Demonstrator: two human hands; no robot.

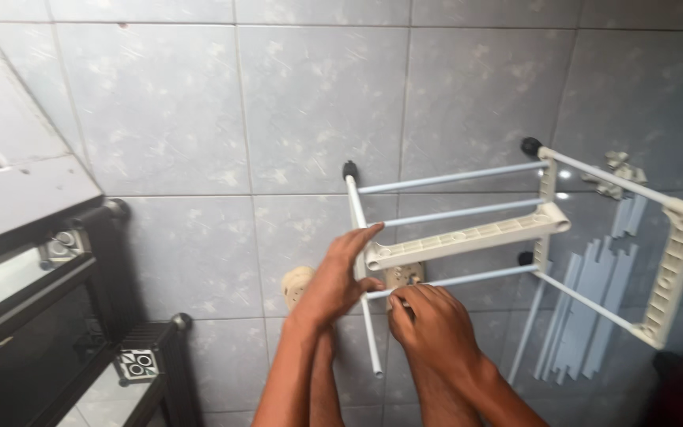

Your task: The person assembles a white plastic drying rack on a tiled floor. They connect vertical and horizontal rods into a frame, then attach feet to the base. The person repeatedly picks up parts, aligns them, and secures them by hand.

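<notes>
A partly put-together rack (468,236) of pale blue tubes and cream plastic side bars lies on the grey tiled floor (199,237). My left hand (340,277) rests against the near end of a cream bar and grips the upright white tube (361,261) beside it. My right hand (430,320) is closed around the near end of a lower blue tube (476,277) by a small cream connector piece (405,276). A second cream side bar (673,269) stands at the far right.
Several loose pale blue slats (586,308) lie on the floor under the rack at right, with small cream fittings (616,175) beyond. A dark metal-framed piece of furniture (96,316) stands at lower left, and a white door (9,142) at upper left.
</notes>
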